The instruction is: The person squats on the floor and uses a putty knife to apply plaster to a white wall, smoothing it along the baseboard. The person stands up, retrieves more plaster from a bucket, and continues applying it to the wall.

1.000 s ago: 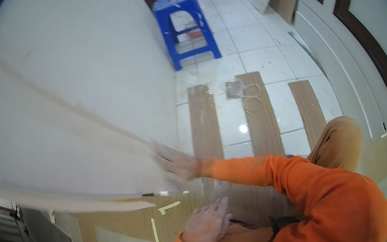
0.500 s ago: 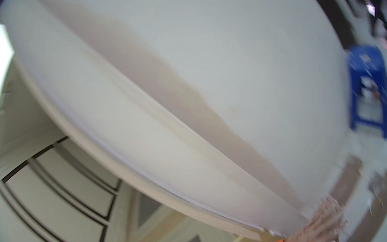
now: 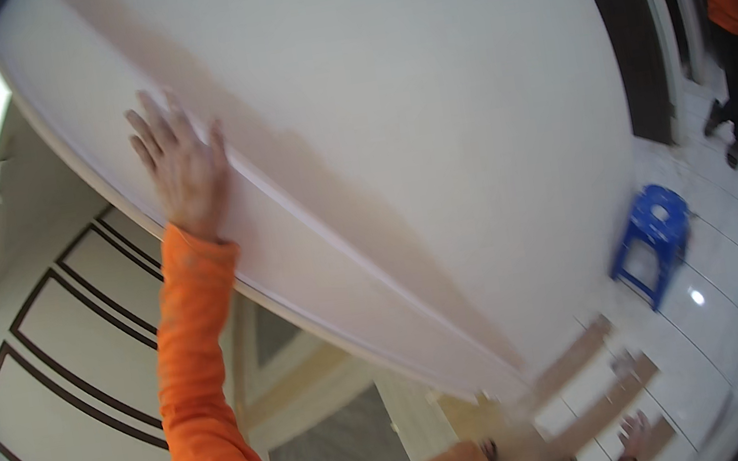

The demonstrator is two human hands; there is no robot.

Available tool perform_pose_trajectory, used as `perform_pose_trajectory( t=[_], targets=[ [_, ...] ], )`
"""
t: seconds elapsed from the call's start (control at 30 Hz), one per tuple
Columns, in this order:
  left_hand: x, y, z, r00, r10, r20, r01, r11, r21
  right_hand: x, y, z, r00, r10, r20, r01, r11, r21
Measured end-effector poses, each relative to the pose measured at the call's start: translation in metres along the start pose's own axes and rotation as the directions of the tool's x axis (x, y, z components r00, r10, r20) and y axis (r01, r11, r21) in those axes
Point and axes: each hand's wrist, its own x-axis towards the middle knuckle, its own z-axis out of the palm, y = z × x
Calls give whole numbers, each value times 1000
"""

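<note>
1. Head view, ten o'clock: my left hand (image 3: pixel 185 182), fingers spread and gripping nothing, seems to lie on the narrow end face (image 3: pixel 329 284) of the white wall (image 3: pixel 467 120), whose corner edge (image 3: pixel 332 237) runs down toward five o'clock.
2. Head view, between four and five: my right hand (image 3: pixel 633 436), fingers apart, looks empty, near wood-look strips (image 3: pixel 605 406).
3. My palm could skid over that edge if pressed askew, scraping skin.

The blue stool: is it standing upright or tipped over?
Upright: the blue stool stands on the tiled floor, its seat above its legs.
</note>
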Motion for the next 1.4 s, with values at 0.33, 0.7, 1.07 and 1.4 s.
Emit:
perform_pose_trajectory(
  t=[0.33,0.7,1.07,1.4],
  targets=[
    [-329,251,-18,242,218,945,232,933,-275,-196,-93,-96,954,168,-247,-157,985,66],
    [-248,493,-281,-370,928,-46,567,264,781,-225,-334,54,881,-468,67,462,823,-331],
    [-66,445,-108,734,328,595,619,-684,-386,-116,-368,136,710,149,689,-130,988,-79],
    [-204,576,-155,552,462,694,469,517,-716,-89,-548,228,178,-427,886,-772,497,395]
  ],
)
